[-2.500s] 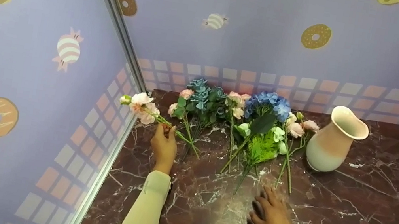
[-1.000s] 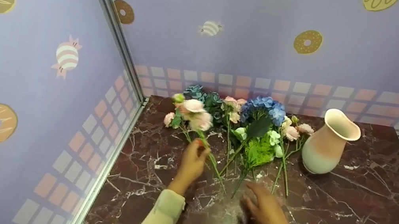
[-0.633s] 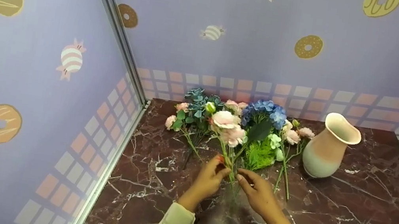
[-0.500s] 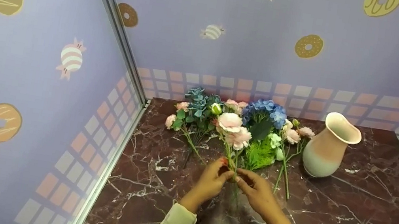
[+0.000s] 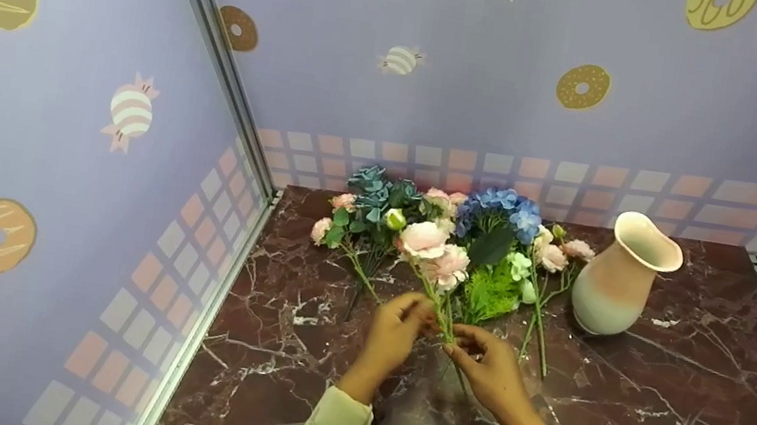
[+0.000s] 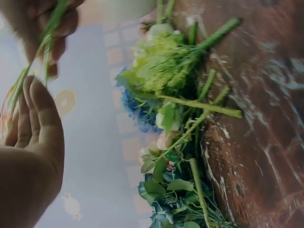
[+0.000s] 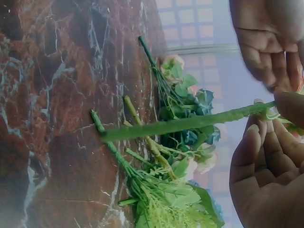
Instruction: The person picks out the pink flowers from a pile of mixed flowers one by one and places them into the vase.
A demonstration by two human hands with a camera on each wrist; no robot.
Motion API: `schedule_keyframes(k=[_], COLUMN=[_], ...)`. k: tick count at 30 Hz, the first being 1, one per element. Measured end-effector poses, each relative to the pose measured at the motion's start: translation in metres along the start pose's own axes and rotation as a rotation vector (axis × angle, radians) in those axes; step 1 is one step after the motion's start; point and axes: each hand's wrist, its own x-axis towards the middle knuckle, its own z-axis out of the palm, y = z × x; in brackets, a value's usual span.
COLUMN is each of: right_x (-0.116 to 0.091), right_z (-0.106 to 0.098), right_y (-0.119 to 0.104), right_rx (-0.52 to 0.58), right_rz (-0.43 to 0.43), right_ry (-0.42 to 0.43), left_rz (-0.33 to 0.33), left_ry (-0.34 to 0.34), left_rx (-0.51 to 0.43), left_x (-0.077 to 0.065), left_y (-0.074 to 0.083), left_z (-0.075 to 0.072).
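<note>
My right hand (image 5: 500,380) pinches the green stem of a pale pink artificial flower spray (image 5: 425,240) with two blooms and a bud, raised over the table middle. In the right wrist view, the bare stem (image 7: 190,124) runs out from its thumb and fingertips. My left hand (image 5: 388,343) is beside the same stem, a little higher up, its fingers bent loosely. From the left wrist, the left fingers (image 6: 45,111) look relaxed, tips right at the stems. Behind lie a blue hydrangea (image 5: 501,207), yellow-green foliage (image 5: 489,295) and teal flowers (image 5: 371,188).
A pink-and-white vase (image 5: 612,295) stands upright on the right of the dark red marble table (image 5: 681,412). More pink flowers (image 5: 554,257) lie just left of it, stems toward me. Patterned lilac walls (image 5: 480,99) enclose the table at the back and sides.
The left hand has carried the pink spray from the far left to the middle. The right hand has come up and taken its stem; the left fingers have loosened from it.
</note>
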Motion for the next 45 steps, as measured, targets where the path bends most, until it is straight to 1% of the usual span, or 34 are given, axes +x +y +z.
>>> schedule_keyframes(k=[2,4,7,10,12,14,17,19,20,23,26,30,32,33,35,36,37,39,41,42,43,45], right_x=[0.000,-0.001,-0.001,-0.003,-0.004,-0.005,-0.005,-0.005,-0.006,-0.008,-0.011,-0.011,-0.010,-0.009,-0.005,-0.003,0.001,0.010,0.021,0.026,0.033,0.042], right_z=[0.001,0.003,0.004,0.005,0.006,0.006,0.006,0.005,0.006,0.007,0.007,0.003,-0.004,-0.011,-0.030,-0.043,-0.058,-0.092,-0.127,-0.144,-0.160,-0.188], right_y=[0.001,0.003,0.003,0.003,0.002,-0.001,-0.003,-0.003,-0.003,-0.001,0.001,0.004,0.004,0.003,-0.001,-0.004,-0.007,-0.016,-0.028,-0.035,-0.041,-0.051], right_rx=[-0.001,-0.005,-0.008,-0.033,-0.051,-0.070,-0.089,-0.103,-0.110,-0.125,-0.142,-0.214,-0.233,-0.228,-0.208,-0.164,-0.151,-0.155,-0.197,-0.221,-0.272,-0.286], right_rz=[-0.012,-0.012,-0.009,0.005,0.005,-0.014,-0.086,-0.131,-0.148,-0.181,-0.215,-0.276,-0.300,-0.299,-0.301,-0.285,-0.299,-0.319,-0.370,-0.392,-0.425,-0.436], right_ry=[-0.001,-0.007,-0.024,-0.025,-0.012,0.009,0.040,0.060,0.069,0.094,0.119,0.182,0.201,0.200,0.201,0.195,0.216,0.292,0.418,0.498,0.600,0.731], left_rz=[-0.021,-0.030,-0.061,-0.067,-0.059,-0.032,-0.002,0.012,0.008,-0.003,0.004,0.059,0.073,0.074,0.063,0.051,0.042,0.026,0.008,-0.006,-0.018,-0.048], left_ry=[0.044,0.063,0.045,0.018,0.008,0.005,0.001,-0.005,-0.004,0.001,-0.005,-0.062,-0.068,-0.058,-0.024,-0.006,0.007,0.028,0.039,0.046,0.050,0.060], left_rx=[-0.066,-0.101,-0.126,-0.140,-0.121,-0.077,0.006,0.040,0.055,0.068,0.087,0.096,0.090,0.089,0.089,0.093,0.092,0.097,0.114,0.129,0.139,0.181], left_x=[0.002,0.004,0.005,0.005,0.004,0.003,0.002,0.001,0.001,0.000,-0.001,-0.002,-0.003,-0.004,-0.007,-0.008,-0.010,-0.011,-0.012,-0.012,-0.012,-0.014], left_y=[0.003,0.005,0.006,0.007,0.007,0.007,0.005,0.004,0.004,0.004,0.005,0.008,0.008,0.008,0.006,0.004,0.003,-0.002,-0.006,-0.009,-0.011,-0.016], left_z=[-0.003,-0.006,-0.008,-0.007,-0.005,-0.002,0.005,0.010,0.011,0.014,0.014,0.015,0.012,0.010,0.006,0.003,0.001,-0.004,-0.008,-0.010,-0.012,-0.016])
